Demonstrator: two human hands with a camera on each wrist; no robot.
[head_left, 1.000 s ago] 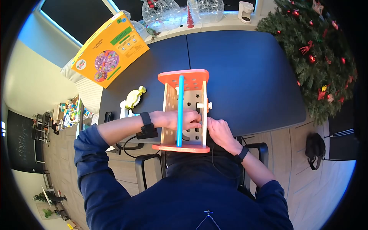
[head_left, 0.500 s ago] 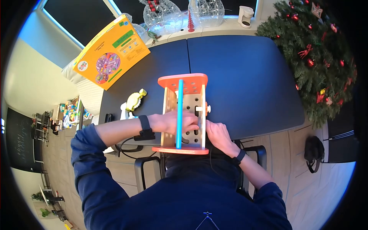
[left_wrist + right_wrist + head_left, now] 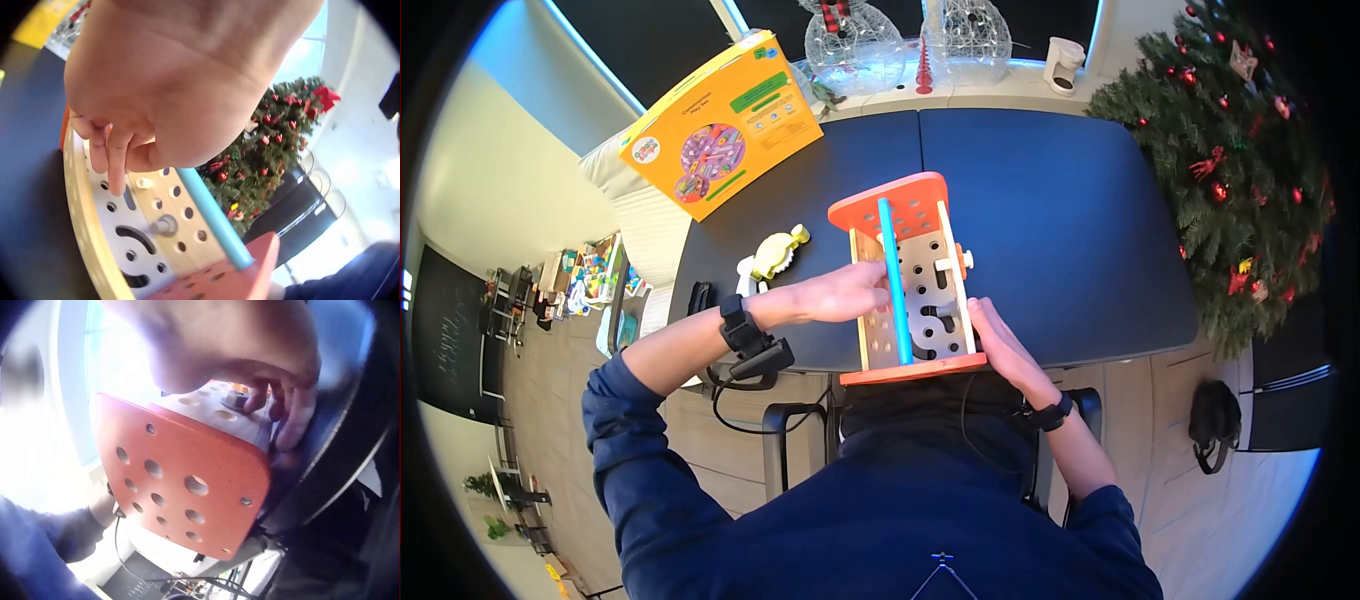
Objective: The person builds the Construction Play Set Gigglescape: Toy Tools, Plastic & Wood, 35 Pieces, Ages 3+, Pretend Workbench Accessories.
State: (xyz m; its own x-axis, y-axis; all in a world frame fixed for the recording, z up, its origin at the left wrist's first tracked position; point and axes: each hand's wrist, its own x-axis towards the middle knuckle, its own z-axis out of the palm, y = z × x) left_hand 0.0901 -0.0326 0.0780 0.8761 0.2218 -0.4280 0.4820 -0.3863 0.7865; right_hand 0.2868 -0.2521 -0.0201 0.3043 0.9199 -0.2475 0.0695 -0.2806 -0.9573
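A toy workbench with red end boards point(image 3: 900, 372), perforated wooden sides and a blue rod point(image 3: 896, 290) stands at the table's near edge. The left hand point(image 3: 845, 292) is over its left side; in the left wrist view that hand point(image 3: 125, 134) hangs above the holes, fingers loosely bent and holding nothing. A grey bolt point(image 3: 165, 226) sticks inward from a panel. Against the outer right side lies the right hand point(image 3: 1003, 345). In the right wrist view a fingertip of the right hand point(image 3: 275, 406) touches a grey hex piece point(image 3: 236, 400) on the outer panel.
A yellow-green toy point(image 3: 775, 256) and a black object point(image 3: 701, 297) lie on the dark table point(image 3: 1050, 220), left of the workbench. An orange-yellow box point(image 3: 720, 125) stands at the back left. A cable hangs by the left wrist; a decorated tree point(image 3: 1230, 170) stands right.
The left hand has drawn back leftward from inside the workbench, and the grey bolt now shows. The workbench has turned slightly. The right hand stays at its outer side, its fingers lying straighter.
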